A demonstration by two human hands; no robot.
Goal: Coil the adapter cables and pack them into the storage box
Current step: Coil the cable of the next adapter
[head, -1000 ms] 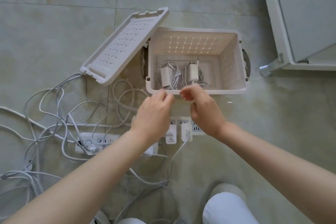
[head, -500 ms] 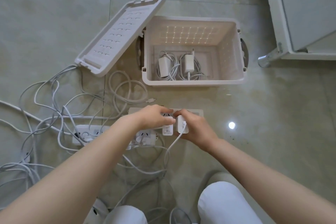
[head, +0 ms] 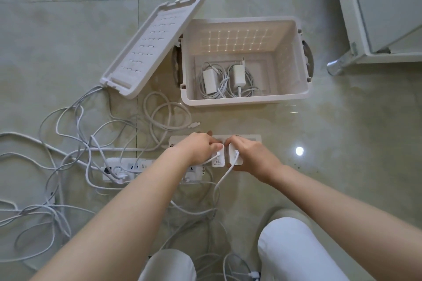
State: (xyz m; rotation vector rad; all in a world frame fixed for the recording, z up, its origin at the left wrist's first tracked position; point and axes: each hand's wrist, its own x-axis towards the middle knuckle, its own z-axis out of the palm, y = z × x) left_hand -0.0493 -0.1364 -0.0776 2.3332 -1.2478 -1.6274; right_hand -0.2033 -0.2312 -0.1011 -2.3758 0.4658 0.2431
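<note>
- Progress: judged partway. Saw two coiled adapters (head: 209, 81) already lying side by side on the bottom of the open storage box (head: 245, 100), upper centre of the frame.
- Judged as left to do: unplugging, coiling and packing at least two more adapters, then sorting the loose cables (head: 68, 139) sprawled over the floor at left and lower centre.
- Found the right hand (head: 253, 155) closed round the plain adapter (head: 235, 158) just below frame centre, thumb against its left edge. Noted a white cable leaving its face and running down toward the lower edge.
- Found the left hand (head: 198, 148) with fingers curled at the top edge of the 66 W adapter (head: 218, 161), touching it. Could not tell whether gripping that adapter or holding down the power strip (head: 252, 138) beneath.
- Counted one box and one lid (head: 150, 45), propped at a slant against the box's left side.
- Counted two packed adapters, and two more standing just beside each other on the strip under the hands.
- Counted two strips in all, the second strip (head: 121, 167) lying at left beside the left forearm.
- Counted one loosely looped cable (head: 169, 114) between lid and strip. Could not count the rest of the tangle.
</note>
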